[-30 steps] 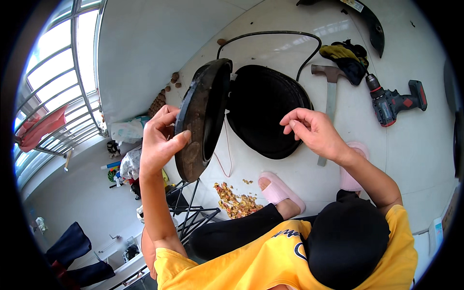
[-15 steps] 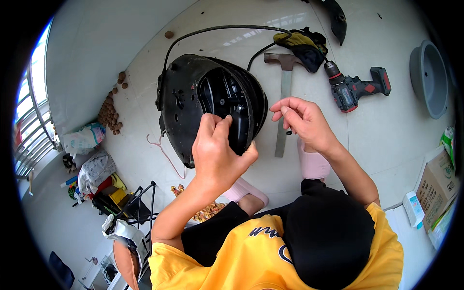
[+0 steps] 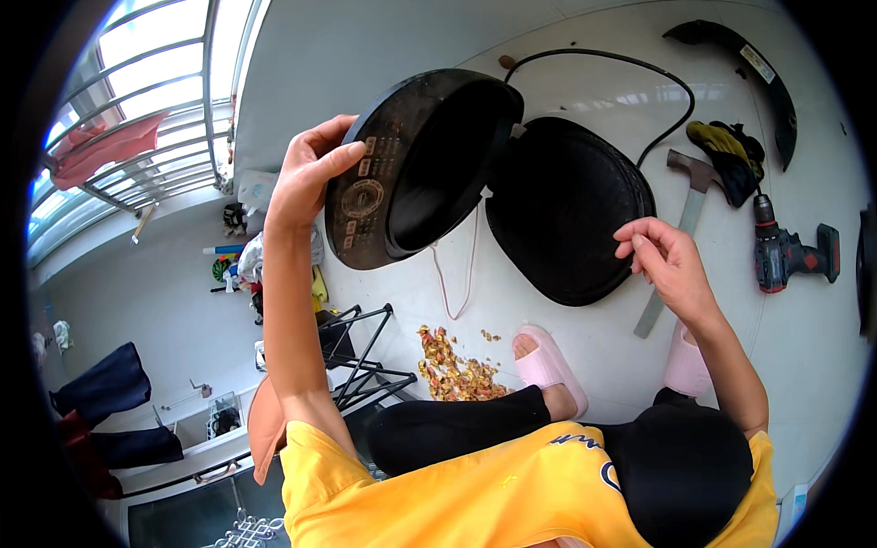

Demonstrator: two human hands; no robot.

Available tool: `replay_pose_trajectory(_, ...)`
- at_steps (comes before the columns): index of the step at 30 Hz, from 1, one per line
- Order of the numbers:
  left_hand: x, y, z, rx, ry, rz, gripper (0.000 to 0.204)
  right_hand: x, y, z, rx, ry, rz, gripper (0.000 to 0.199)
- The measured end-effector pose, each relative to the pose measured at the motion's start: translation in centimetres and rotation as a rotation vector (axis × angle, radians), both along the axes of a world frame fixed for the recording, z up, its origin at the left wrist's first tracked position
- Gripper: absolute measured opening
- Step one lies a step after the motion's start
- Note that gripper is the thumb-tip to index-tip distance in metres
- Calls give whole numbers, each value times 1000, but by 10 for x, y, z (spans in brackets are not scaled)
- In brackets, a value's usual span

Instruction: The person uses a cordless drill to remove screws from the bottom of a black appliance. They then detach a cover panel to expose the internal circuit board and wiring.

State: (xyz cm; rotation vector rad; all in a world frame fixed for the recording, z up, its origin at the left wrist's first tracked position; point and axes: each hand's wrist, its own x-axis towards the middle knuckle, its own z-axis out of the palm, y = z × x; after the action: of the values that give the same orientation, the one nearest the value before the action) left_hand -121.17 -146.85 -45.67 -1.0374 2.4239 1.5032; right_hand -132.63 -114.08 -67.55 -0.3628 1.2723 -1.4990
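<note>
A round black electric griddle stands opened out, its two halves joined by hinges. My left hand [image 3: 315, 173] grips the outer edge of the raised half with the control panel [image 3: 361, 196], thumb on the panel side, and holds it tilted. The other half, a dark round pan [image 3: 566, 210], rests on the floor to the right. My right hand [image 3: 662, 265] is at that pan's right edge, its fingers curled in toward the thumb. Whatever may be between them is too small to make out. I cannot tell whether this hand touches the rim.
A hammer [image 3: 690, 215] and a cordless drill [image 3: 786, 251] lie on the right, with gloves [image 3: 726, 155] beside them. A curved black part [image 3: 754, 68] lies farther back. The power cord [image 3: 630, 60] loops behind the griddle. A folding frame [image 3: 365, 356] and scattered scraps [image 3: 457, 370] are nearer, on the left.
The griddle has been turned and swung open, its panel half raised to the left by my left hand. My left hand has moved from the underside to the edge. The view has shifted left.
</note>
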Motion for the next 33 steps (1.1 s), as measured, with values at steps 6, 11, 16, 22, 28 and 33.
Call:
replay_pose_trajectory(6, 12, -38, -2, -10, 82, 77, 46, 6, 9, -3, 47, 3, 3, 20)
replay_pose_trajectory(11, 11, -54, 1, 12, 89, 85, 46, 2, 10, 5, 80, -32, -25, 20)
replay_pose_trajectory(16, 11, -63, -2, 22, 122, 73, 46, 5, 5, 1, 38, -5, -36, 19)
replay_pose_trajectory(22, 16, -68, 0, -30, 111, 74, 45, 6, -1, 0, 52, -58, -17, 18)
replay_pose_trajectory(28, 20, -72, -3, -37, 140, 77, 43, 4, -2, -3, 61, -66, -20, 18)
replay_pose_trajectory(33, 17, -68, -1, -81, 124, 75, 44, 3, -2, -3, 63, -80, -23, 18)
